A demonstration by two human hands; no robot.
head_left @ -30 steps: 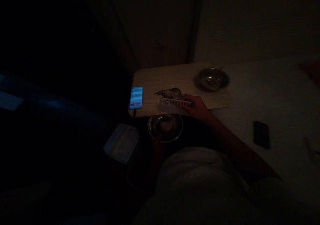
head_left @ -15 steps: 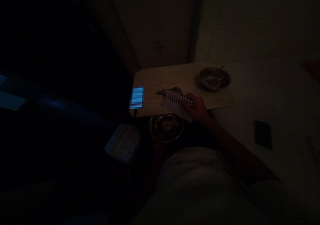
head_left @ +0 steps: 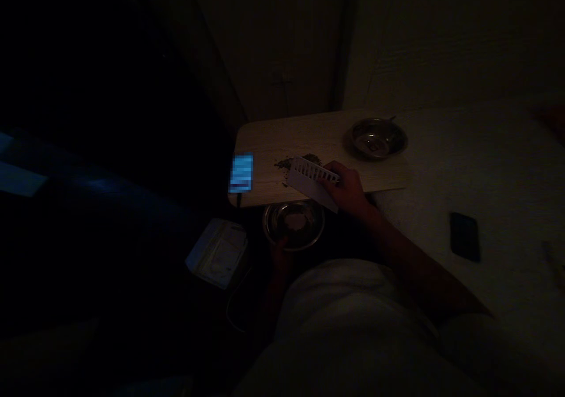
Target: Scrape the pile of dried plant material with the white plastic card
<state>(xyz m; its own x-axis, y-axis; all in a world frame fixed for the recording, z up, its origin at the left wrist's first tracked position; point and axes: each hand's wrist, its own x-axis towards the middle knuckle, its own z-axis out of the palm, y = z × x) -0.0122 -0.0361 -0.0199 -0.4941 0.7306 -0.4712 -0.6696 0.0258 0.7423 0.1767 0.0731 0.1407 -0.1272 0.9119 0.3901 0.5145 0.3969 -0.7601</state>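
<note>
The room is very dark. My right hand (head_left: 348,189) is closed on the right end of a flat white scraper-like piece with a row of slots along its top (head_left: 311,185). It is tilted over the near part of a wooden table (head_left: 318,132). Just beyond it lies a pile of small dark green bits (head_left: 285,164), partly covered by the piece. Below the table's front edge, my left hand (head_left: 281,252) grips the near rim of a round metal bowl (head_left: 269,226). Something pale shows at the bowl's bottom.
A second metal bowl (head_left: 399,146) with a utensil handle stands at the table's back right. A lit, blurred screen (head_left: 241,173) sits at the left edge. A pale box-like container (head_left: 218,252) is lower left; a dark phone (head_left: 465,236) lies on the light surface at right.
The white slotted piece has turned from nearly level to slanting down to the right, its flat face now showing more. My left hand and the bowl below stay almost in place.
</note>
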